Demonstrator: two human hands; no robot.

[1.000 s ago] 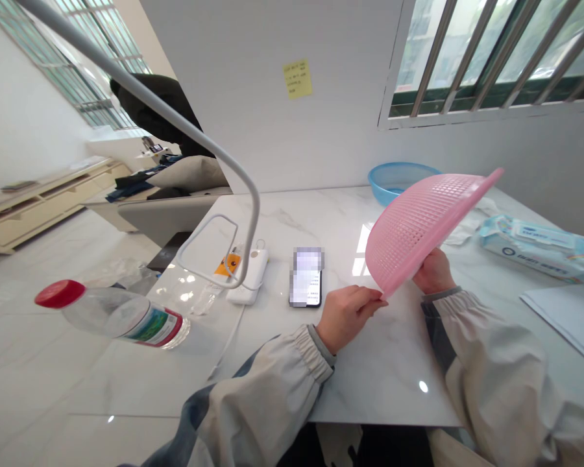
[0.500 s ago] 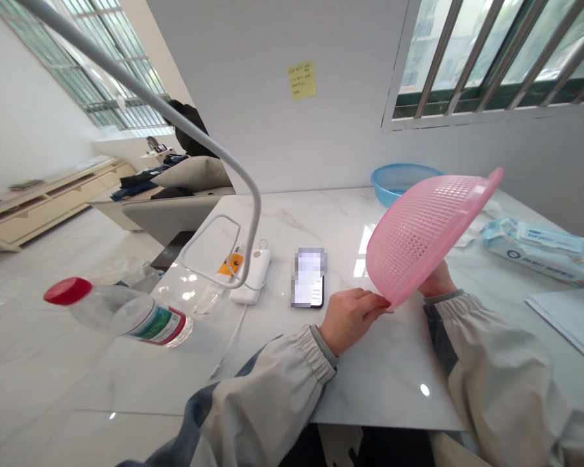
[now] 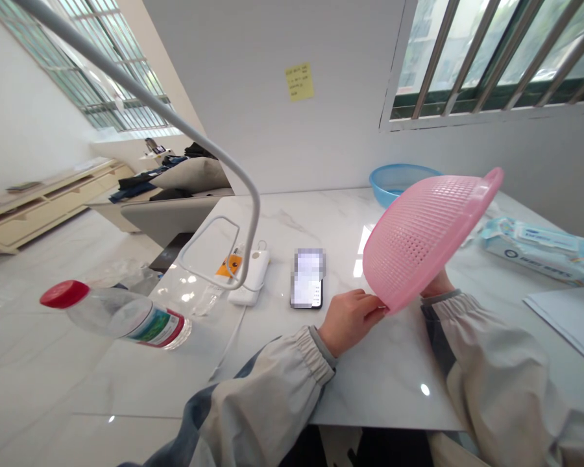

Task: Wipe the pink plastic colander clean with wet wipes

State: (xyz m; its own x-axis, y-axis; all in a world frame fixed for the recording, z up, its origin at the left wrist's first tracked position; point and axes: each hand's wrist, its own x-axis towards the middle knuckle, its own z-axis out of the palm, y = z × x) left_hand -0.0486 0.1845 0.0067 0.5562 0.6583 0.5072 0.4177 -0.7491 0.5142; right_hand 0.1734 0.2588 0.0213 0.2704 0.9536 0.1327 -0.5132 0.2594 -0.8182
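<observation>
A pink plastic colander (image 3: 425,243) is standing tilted on edge just in front of both hands, above the marble table (image 3: 389,383). The left hand (image 3: 350,322) is gripping its lower rim between curled fingers, keeping it raised; the right hand (image 3: 437,283) is mostly hidden behind it, its grip unclear. A blue basin (image 3: 399,181) is sitting beyond, a phone (image 3: 307,279) just past the left hand.
</observation>
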